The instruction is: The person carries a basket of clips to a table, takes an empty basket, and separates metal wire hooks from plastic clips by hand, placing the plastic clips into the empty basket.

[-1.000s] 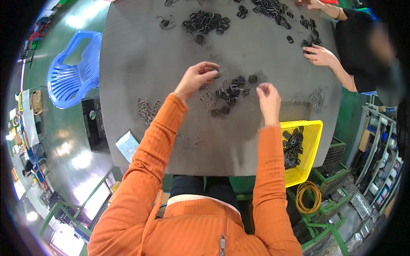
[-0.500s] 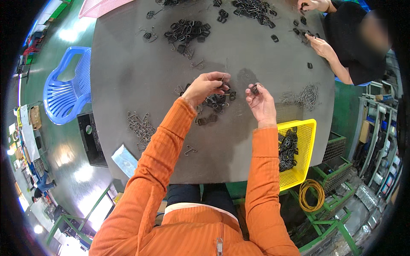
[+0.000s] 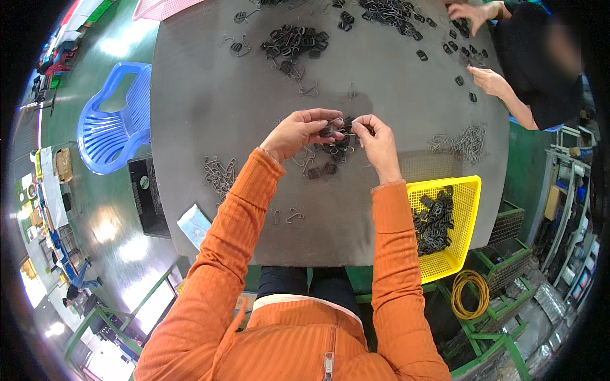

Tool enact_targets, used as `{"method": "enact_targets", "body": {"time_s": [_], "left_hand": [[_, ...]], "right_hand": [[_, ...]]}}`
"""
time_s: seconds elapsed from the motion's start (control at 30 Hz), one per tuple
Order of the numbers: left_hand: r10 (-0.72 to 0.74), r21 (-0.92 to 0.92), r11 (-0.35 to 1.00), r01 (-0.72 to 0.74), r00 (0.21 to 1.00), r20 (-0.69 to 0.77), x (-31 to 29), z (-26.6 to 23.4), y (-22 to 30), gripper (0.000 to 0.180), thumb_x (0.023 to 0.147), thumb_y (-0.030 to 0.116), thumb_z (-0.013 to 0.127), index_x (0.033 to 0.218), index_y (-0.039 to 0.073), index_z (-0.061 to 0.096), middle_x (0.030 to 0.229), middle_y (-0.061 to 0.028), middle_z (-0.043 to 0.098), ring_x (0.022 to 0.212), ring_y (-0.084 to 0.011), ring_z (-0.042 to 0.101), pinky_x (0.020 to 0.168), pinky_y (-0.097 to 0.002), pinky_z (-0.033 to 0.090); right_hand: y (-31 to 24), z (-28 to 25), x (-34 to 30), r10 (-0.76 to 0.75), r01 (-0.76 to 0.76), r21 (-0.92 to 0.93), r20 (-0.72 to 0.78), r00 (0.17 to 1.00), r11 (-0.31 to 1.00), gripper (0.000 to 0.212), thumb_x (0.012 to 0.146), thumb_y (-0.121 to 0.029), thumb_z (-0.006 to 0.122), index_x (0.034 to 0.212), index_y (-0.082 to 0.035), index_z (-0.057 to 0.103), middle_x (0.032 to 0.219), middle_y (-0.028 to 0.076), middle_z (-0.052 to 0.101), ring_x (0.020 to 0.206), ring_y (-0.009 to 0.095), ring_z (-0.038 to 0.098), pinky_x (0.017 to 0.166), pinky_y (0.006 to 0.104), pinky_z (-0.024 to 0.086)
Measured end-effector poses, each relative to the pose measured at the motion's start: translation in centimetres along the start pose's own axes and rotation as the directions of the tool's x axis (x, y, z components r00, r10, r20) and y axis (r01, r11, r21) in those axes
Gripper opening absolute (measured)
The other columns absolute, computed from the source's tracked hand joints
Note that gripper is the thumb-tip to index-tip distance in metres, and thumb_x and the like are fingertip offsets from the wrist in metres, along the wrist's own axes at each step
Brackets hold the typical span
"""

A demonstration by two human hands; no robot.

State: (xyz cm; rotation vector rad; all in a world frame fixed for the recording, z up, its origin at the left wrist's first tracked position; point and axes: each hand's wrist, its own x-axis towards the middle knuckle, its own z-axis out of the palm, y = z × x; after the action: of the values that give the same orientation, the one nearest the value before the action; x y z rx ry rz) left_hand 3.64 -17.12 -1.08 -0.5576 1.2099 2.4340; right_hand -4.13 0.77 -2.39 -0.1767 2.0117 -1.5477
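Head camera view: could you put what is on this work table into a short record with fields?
Left hand: holds a small black clip above the table
Right hand: pinches a small part against that clip
Under the hands: small pile of black clips and wire hooks
Table: dark grey
Yellow basket: at the table's right edge, holds black clips
Blue chair: left of the table
Co-worker's hand: far right

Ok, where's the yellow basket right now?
In the head view the yellow basket sits at the table's near right edge, just right of the right hand's orange sleeve, holding dark clips.
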Motion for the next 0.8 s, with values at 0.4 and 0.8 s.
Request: {"method": "enact_targets", "body": {"time_s": [0.4, 0.8], "left_hand": [[0.081, 0.267, 0.963, -0.035, 0.983, -0.166, -0.2, 1.2, -0.6, 0.026, 0.090, 0.013, 0.051, 0.112, -0.001, 0.054, 0.102, -0.0078, 0.061, 0.086, -0.0143, 0.062, 0.076, -0.0247, 0.052], [0.565, 0.972, 0.110, 0.207, 0.792, -0.232, 7.0, 1.8, -4.9, 0.036, 0.072, 0.035, 0.068, 0.090, 0.005, 0.061, 0.089, -0.0120, 0.063, 0.082, -0.0302, 0.060, 0.073, -0.0378, 0.047]], "right_hand": [[-0.3, 0.0, -0.8, 0.032, -0.031, -0.019, 0.093, 0.995, 0.999, 0.023, 0.083, -0.022, 0.062, 0.082, 0.001, 0.063, 0.068, 0.000, 0.060, 0.059, 0.004, 0.047, 0.052, 0.0204, 0.037], [3.4, -1.0, 0.2, 0.067, -0.161, -0.635, -0.170, 0.983, 0.756, 0.024, 0.074, -0.023, 0.069, 0.089, -0.006, 0.061, 0.083, 0.010, 0.064, 0.080, 0.028, 0.060, 0.071, 0.0390, 0.046]]}}
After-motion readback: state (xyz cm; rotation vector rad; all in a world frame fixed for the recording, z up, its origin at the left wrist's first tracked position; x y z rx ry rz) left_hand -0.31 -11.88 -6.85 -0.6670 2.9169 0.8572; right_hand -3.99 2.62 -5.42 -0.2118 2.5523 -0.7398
